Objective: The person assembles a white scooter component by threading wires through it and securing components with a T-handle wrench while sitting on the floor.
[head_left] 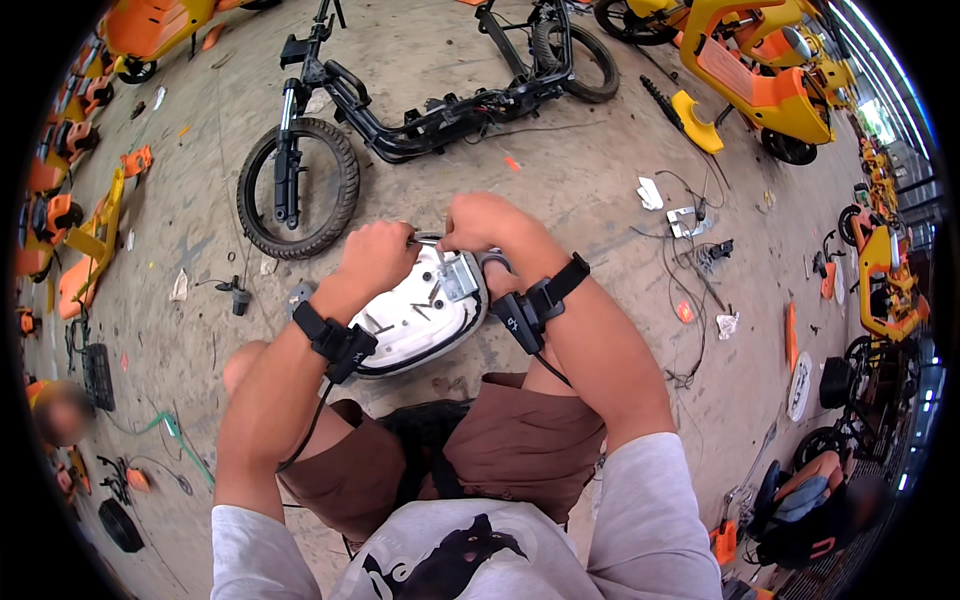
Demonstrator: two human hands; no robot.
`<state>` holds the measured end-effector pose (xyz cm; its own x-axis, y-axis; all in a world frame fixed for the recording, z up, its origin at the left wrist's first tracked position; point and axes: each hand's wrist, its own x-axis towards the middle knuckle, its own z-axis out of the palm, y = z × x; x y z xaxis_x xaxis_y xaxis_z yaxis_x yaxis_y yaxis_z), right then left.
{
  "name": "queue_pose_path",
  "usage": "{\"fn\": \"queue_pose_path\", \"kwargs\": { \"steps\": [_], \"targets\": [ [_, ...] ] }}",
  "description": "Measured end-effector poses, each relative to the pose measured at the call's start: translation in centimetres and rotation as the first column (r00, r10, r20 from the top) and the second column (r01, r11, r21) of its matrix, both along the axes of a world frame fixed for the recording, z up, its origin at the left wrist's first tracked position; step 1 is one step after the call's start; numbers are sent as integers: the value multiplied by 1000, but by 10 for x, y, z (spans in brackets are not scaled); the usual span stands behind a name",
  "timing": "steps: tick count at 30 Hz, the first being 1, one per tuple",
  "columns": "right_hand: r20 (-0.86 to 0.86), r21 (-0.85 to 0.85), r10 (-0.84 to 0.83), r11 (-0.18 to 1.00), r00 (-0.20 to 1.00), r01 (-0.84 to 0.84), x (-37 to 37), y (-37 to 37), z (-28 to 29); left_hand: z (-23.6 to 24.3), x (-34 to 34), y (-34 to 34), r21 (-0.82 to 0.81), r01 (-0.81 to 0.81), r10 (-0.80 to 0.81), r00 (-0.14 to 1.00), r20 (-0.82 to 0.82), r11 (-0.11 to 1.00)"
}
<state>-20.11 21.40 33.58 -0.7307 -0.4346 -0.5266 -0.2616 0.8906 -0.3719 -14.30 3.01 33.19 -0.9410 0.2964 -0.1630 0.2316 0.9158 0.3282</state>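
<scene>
Below me a rounded white panel (400,322) with a dark rim lies between my knees, with dark bolts and a silver metal bracket (458,280) on its right part. My left hand (380,258) is curled closed at the panel's upper edge, against one end of a thin metal piece (426,241). My right hand (480,222) is closed just to the right of it, fingertips at that piece above the bracket. Exactly what each set of fingers grips is too small and hidden to tell.
A black scooter frame (425,140) lies ahead. Yellow scooters (760,80) stand at right, with more bodies (90,250) at left. A loose yellow part (697,125), cables (680,370) and scraps lie on the concrete floor (190,380). Other people (810,505) are low at right and far left.
</scene>
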Motion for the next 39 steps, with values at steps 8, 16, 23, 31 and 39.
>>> {"fn": "queue_pose_path", "kwargs": {
  "steps": [8,16,23,31,39],
  "targets": [
    [-13,-29,-2,1000,1000,2,2,6,8,4,2,3,-26,24,-25,999,-24,999],
    [118,-23,-32,999,993,35,2,3,17,-16,4,-2,44,51,-48,996,-70,998],
    [239,-31,-110,992,965,121,3,4,16,-20,-3,6,90,93,-82,990,-117,992],
    [578,-188,71,981,813,48,23,-25,-11,-38,-21,4,104,201,-178,964,-195,974],
    [132,-79,95,993,987,-85,7,-13,-6,-29,-4,6,146,108,-95,991,-97,983]
  ]
}}
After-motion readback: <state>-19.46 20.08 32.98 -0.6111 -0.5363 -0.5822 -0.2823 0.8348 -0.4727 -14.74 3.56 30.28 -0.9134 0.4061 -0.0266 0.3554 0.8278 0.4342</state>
